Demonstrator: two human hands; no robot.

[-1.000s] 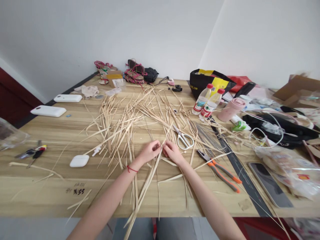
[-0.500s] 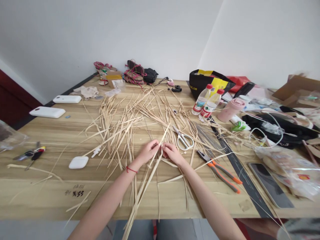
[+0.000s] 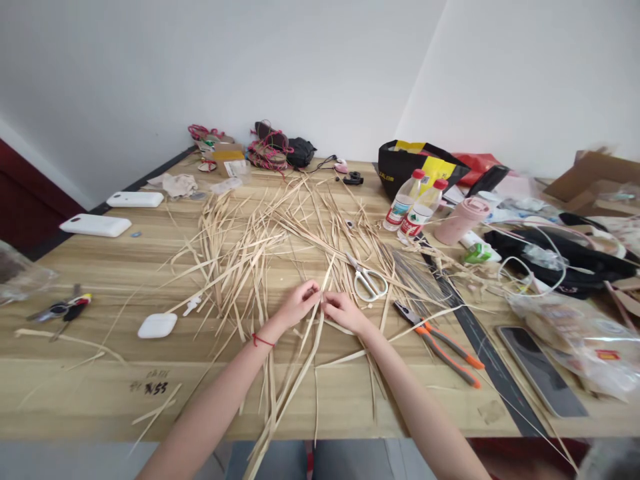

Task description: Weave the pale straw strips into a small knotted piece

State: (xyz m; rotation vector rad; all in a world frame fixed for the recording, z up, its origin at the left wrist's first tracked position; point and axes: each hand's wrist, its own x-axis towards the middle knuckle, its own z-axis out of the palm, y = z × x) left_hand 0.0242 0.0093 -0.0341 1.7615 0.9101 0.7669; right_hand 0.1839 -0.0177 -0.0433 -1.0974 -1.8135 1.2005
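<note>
Both my hands meet over the middle of the wooden table, pinching pale flat plant strips (image 3: 314, 347). My left hand (image 3: 301, 303), with a red cord at its wrist, is closed on them; the ends run up past the fingers and down over the table's front edge. My right hand (image 3: 343, 310) is closed on the same strips just beside it, its fingertips partly hidden. More loose strips (image 3: 260, 253) lie in a tangled heap beyond my hands. White-handled scissors (image 3: 370, 283) rest right behind my right hand.
Orange-handled pliers (image 3: 445, 343) and a phone (image 3: 540, 370) lie to the right. Two red-capped bottles (image 3: 414, 213), a pink cup (image 3: 463, 220) and a black-yellow bag (image 3: 420, 167) stand behind. At left are a white case (image 3: 157, 326), keys (image 3: 63, 310) and white devices (image 3: 95, 225).
The upper ends of the strips have tilted slightly left. My right fingers have shifted a little against the strips, and the person's arm at lower right has mostly left view.
</note>
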